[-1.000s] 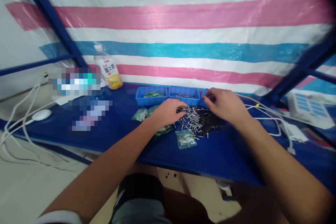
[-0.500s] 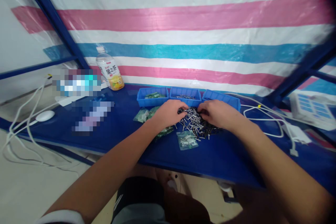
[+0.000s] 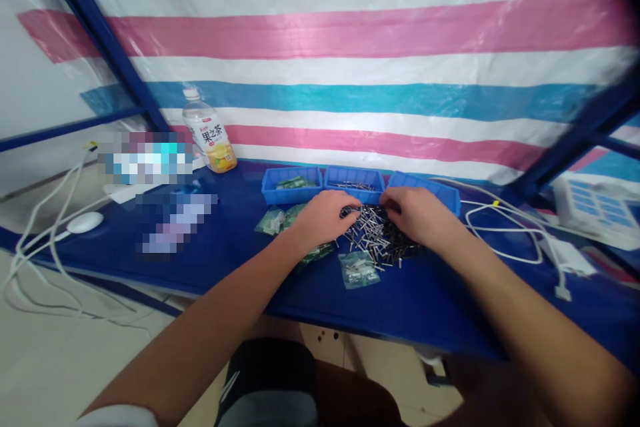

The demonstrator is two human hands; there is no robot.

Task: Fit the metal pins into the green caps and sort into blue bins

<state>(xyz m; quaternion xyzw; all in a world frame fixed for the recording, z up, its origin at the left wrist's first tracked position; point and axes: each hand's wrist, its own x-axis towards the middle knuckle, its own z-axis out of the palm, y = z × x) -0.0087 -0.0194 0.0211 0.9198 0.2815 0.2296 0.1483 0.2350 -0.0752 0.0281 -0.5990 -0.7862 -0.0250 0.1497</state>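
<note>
A heap of thin silver metal pins (image 3: 369, 228) lies on the blue table (image 3: 320, 300), with darker, blackish pins (image 3: 400, 247) along its right side. My left hand (image 3: 327, 215) reaches over the heap's left edge, its thumb and fingers curled together at the silver pins. At the upper right edge, my right hand (image 3: 414, 213) is bent down with its fingers pinched near the dark pins. What either hand holds is too small or hidden to make out. In front of the heap is a small clear bag (image 3: 359, 269) of pale pieces. Greenish bags (image 3: 273, 221) lie left of my left hand, partly covered by it.
Behind the heap stand a blue bin (image 3: 277, 197) with green packets, a middle bin (image 3: 340, 197) with silver pins, and a right bin (image 3: 453, 203) partly hidden by my hand. A drink bottle (image 3: 213, 137), white cables (image 3: 500, 250) and a white mouse (image 3: 85, 222) flank them.
Both hands have shifted only slightly over the heap, staying curled at its two sides. The whole view has moved a little.
</note>
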